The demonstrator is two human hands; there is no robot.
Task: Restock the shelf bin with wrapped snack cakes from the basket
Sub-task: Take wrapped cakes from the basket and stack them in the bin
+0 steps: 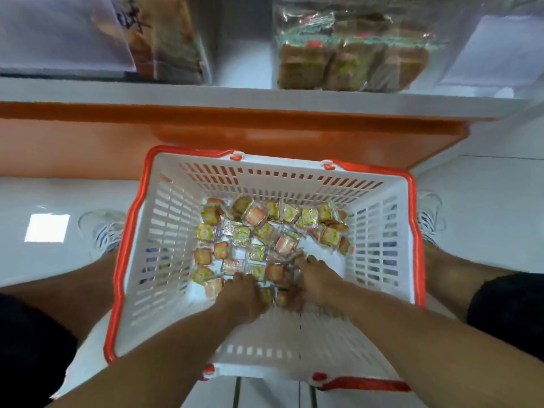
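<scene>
A white plastic basket [164, 231] with an orange rim stands on the floor between my feet. Several small wrapped snack cakes [259, 228] lie loose on its bottom. Both my hands are down inside it, side by side at the near edge of the pile. My left hand [245, 295] is curled over cakes and my right hand [313, 279] is closed among wrappers; the fingers are blurred and partly buried. Above, a clear shelf bin [347, 54] holds larger wrapped cakes.
A white shelf edge [265, 97] with an orange base [235, 134] runs across in front of the basket. Another clear bin with packaged goods [164, 39] stands at the upper left. My shoes [103, 228] flank the basket on white floor tiles.
</scene>
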